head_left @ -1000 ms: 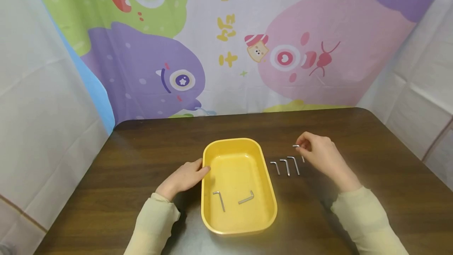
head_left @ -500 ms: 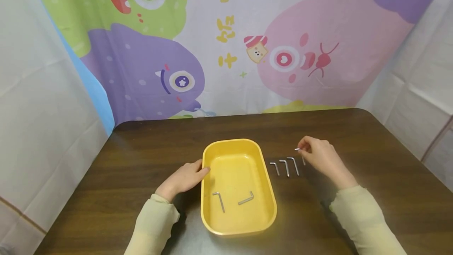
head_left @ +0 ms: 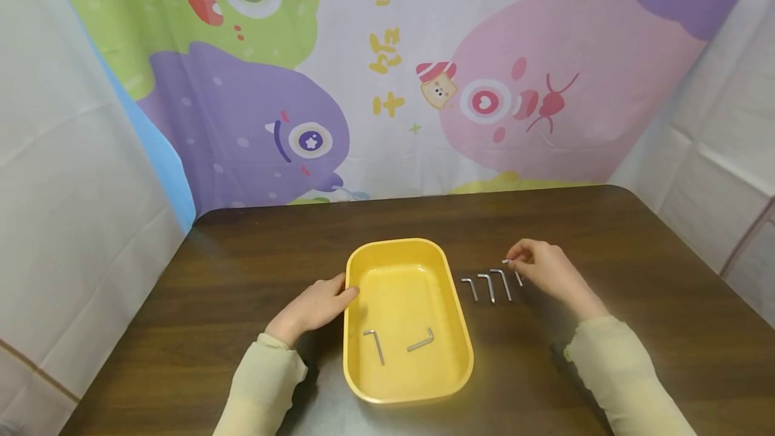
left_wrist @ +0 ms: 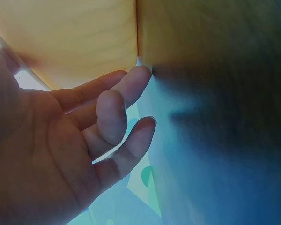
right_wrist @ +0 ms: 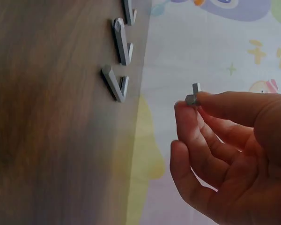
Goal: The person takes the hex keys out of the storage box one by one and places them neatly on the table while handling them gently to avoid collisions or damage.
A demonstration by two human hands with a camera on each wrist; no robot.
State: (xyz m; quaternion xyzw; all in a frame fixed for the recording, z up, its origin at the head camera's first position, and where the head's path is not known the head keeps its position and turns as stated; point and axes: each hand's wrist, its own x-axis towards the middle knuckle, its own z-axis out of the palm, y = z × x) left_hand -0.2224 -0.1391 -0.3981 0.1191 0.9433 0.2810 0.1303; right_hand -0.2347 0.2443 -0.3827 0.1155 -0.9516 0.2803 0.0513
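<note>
Between its thumb and fingertips, my right hand (head_left: 547, 273) pinches a silver hex key (right_wrist: 191, 100); its long arm points downward, and it is held above the table. Three more hex keys lie in a row on the table just left of that hand: a left one (head_left: 474, 290), a middle one (head_left: 489, 290) and a right one (head_left: 505, 285). My left hand (head_left: 311, 305) holds the left side of a yellow tray (head_left: 402, 301), thumb over the rim and fingers by the outer wall. Inside the tray lie a hex key (head_left: 378, 348) and another hex key (head_left: 422, 342), apart.
Everything stands on a dark wood table (head_left: 272, 227) with rounded far corners. A cartoon-printed curtain (head_left: 387, 147) hangs along its back edge. Pale cloth walls rise at the left and right.
My right hand, pinching the hex key, has come slightly down and nearer to the row on the table. The left hand and the tray stay in place.
</note>
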